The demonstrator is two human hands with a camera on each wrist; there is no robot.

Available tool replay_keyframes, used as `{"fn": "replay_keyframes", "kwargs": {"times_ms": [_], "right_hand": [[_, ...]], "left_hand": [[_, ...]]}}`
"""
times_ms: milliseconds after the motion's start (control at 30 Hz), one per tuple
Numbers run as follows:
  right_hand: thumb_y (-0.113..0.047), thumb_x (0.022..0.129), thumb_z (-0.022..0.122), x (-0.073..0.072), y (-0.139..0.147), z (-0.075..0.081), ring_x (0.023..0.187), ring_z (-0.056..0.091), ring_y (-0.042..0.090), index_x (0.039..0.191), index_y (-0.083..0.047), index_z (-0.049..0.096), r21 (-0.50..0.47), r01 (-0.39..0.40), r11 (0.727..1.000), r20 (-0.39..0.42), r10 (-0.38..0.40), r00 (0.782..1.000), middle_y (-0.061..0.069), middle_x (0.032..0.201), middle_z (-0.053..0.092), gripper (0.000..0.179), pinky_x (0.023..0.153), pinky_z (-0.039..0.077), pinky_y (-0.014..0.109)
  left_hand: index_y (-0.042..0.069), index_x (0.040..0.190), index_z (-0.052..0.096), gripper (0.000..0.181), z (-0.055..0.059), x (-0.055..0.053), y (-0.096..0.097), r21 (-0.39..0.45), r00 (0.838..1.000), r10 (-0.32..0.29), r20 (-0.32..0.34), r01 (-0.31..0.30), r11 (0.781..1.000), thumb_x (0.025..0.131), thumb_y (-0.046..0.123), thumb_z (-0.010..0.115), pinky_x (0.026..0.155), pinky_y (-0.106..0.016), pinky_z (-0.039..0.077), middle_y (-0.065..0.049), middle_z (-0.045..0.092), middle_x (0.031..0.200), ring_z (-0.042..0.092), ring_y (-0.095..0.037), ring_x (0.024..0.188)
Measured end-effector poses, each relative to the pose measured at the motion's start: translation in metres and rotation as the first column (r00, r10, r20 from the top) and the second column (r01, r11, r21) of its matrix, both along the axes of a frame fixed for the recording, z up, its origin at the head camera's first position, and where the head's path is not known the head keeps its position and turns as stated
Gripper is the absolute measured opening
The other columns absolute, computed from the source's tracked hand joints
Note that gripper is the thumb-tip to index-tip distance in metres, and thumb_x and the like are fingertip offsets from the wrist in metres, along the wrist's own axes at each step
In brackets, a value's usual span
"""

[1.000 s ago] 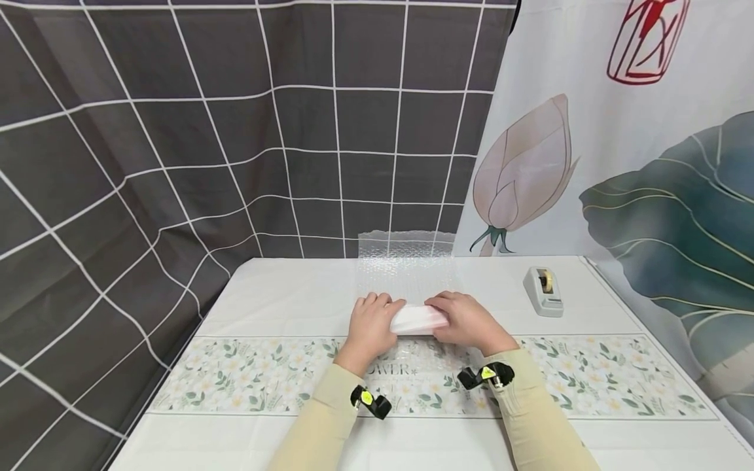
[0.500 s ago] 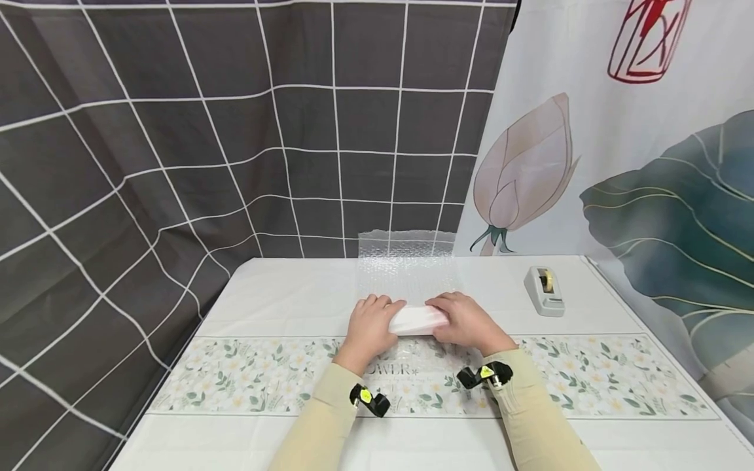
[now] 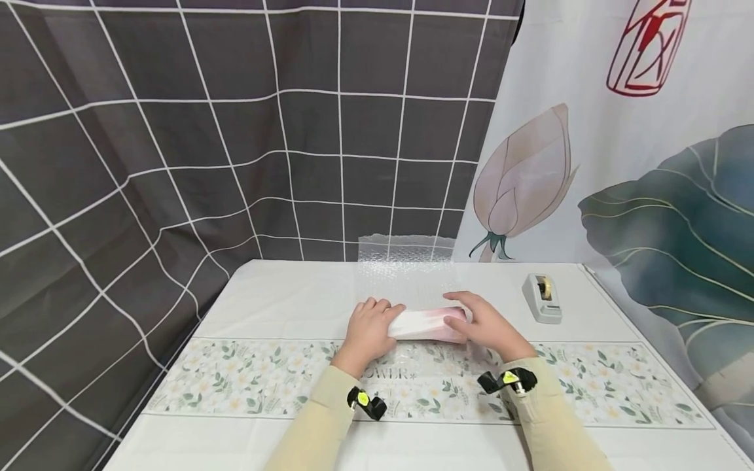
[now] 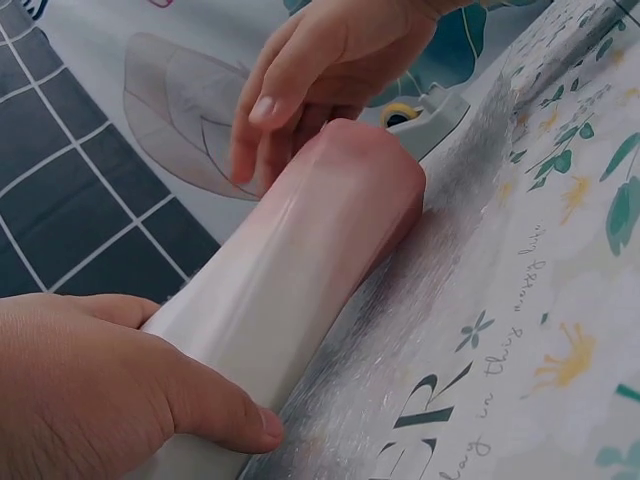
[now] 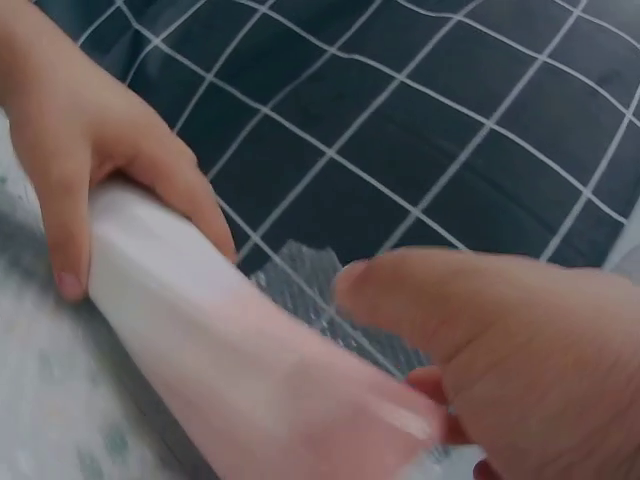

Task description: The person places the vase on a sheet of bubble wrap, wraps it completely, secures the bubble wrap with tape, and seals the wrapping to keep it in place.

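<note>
A faceted vase, white fading to pink, lies on its side across a clear sheet of bubble wrap. My left hand grips its white end, with the thumb on the near side and the fingers over the far side. Beside the pink end, my right hand has its fingers loosely spread. The left wrist view shows the vase's pink end uncovered, with the right hand just behind it. The left palm hides the white end.
A grey tape dispenser with a yellow roll stands at the back right of the table. The wrap's far edge rises against the dark checked curtain. A floral band crosses the white tablecloth.
My right hand has loosened from the vase and moved right, uncovering its pink end. The left hand keeps its grip in the same place. The head view has tilted slightly.
</note>
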State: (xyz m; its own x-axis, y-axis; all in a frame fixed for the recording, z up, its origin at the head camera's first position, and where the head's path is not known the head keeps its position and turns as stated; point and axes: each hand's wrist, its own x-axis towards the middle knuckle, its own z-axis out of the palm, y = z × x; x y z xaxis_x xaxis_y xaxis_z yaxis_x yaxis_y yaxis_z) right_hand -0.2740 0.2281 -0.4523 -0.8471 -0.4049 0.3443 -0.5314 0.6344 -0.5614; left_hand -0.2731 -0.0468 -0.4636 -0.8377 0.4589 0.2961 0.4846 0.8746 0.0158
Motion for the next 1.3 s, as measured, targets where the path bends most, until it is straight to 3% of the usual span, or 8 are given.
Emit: {"fn": "replay_keyframes", "kwargs": {"times_ms": [167, 400, 667, 933, 1033, 1167, 1300], "right_hand": [[-0.018, 0.100, 0.063, 0.009, 0.026, -0.005, 0.130, 0.052, 0.039, 0.138, -0.005, 0.056, 0.033, 0.053, 0.998, -0.049, -0.051, 0.997, 0.016, 0.137, 0.058, 0.040, 0.102, 0.045, 0.058], [0.000, 0.089, 0.072, 0.023, 0.049, -0.024, 0.117, 0.061, 0.035, 0.126, -0.007, 0.064, 0.106, 0.090, 0.990, -0.102, -0.079, 0.992, 0.010, 0.125, 0.064, 0.039, 0.096, 0.050, 0.054], [0.000, 0.083, 0.079, 0.032, 0.061, -0.042, 0.109, 0.064, 0.027, 0.117, -0.010, 0.068, 0.117, 0.118, 0.986, -0.136, -0.102, 0.986, 0.006, 0.120, 0.065, 0.037, 0.088, 0.055, 0.049], [0.004, 0.080, 0.080, 0.037, 0.067, -0.048, 0.116, 0.060, 0.029, 0.115, -0.020, 0.073, 0.111, 0.025, 0.994, -0.153, -0.008, 0.988, 0.006, 0.125, 0.063, 0.043, 0.092, 0.052, 0.046], [0.002, 0.077, 0.083, 0.038, 0.069, -0.052, 0.116, 0.059, 0.030, 0.110, -0.023, 0.075, 0.105, -0.012, 0.994, -0.189, 0.032, 0.981, 0.006, 0.127, 0.063, 0.042, 0.096, 0.049, 0.033], [-0.003, 0.073, 0.086, 0.039, 0.069, -0.055, 0.120, 0.058, 0.032, 0.103, -0.025, 0.076, 0.053, -0.082, 0.995, -0.199, 0.091, 0.976, 0.006, 0.128, 0.064, 0.039, 0.103, 0.036, 0.012], [-0.007, 0.074, 0.087, 0.040, 0.066, -0.056, 0.125, 0.057, 0.036, 0.098, -0.024, 0.077, -0.001, -0.119, 0.993, -0.180, 0.117, 0.977, 0.003, 0.123, 0.070, 0.031, 0.107, 0.029, 0.007]], "left_hand": [[0.027, 0.142, 0.059, 0.069, -0.003, -0.002, -0.001, 0.008, 1.000, 0.001, 0.008, -0.001, 1.000, 0.076, 0.024, 0.076, 0.093, -0.036, 0.043, 0.003, 0.064, 0.122, 0.053, -0.020, 0.107], [0.027, 0.143, 0.058, 0.070, -0.003, -0.003, -0.005, 0.007, 1.000, 0.009, 0.008, -0.009, 1.000, 0.075, 0.025, 0.077, 0.092, -0.036, 0.043, 0.004, 0.064, 0.122, 0.053, -0.020, 0.106], [0.027, 0.143, 0.058, 0.070, -0.001, -0.004, -0.005, -0.001, 1.000, -0.001, -0.008, 0.001, 1.000, 0.076, 0.026, 0.077, 0.094, -0.036, 0.043, 0.003, 0.064, 0.121, 0.053, -0.020, 0.106], [0.028, 0.143, 0.057, 0.070, 0.000, -0.004, -0.003, -0.010, 1.000, -0.003, -0.006, 0.003, 1.000, 0.077, 0.026, 0.078, 0.092, -0.036, 0.043, 0.003, 0.063, 0.123, 0.053, -0.020, 0.107], [0.028, 0.143, 0.057, 0.070, -0.001, -0.004, -0.002, -0.017, 1.000, 0.000, -0.009, -0.001, 1.000, 0.077, 0.027, 0.078, 0.092, -0.035, 0.043, 0.004, 0.063, 0.123, 0.052, -0.019, 0.107], [0.028, 0.144, 0.056, 0.071, -0.002, -0.003, -0.001, -0.027, 1.000, 0.002, -0.006, -0.002, 1.000, 0.077, 0.029, 0.080, 0.094, -0.035, 0.043, 0.004, 0.063, 0.123, 0.052, -0.019, 0.108], [0.028, 0.145, 0.055, 0.074, -0.002, -0.002, -0.001, -0.036, 1.000, -0.004, 0.013, 0.004, 0.999, 0.078, 0.039, 0.083, 0.096, -0.035, 0.042, 0.004, 0.062, 0.123, 0.051, -0.019, 0.109]]}}
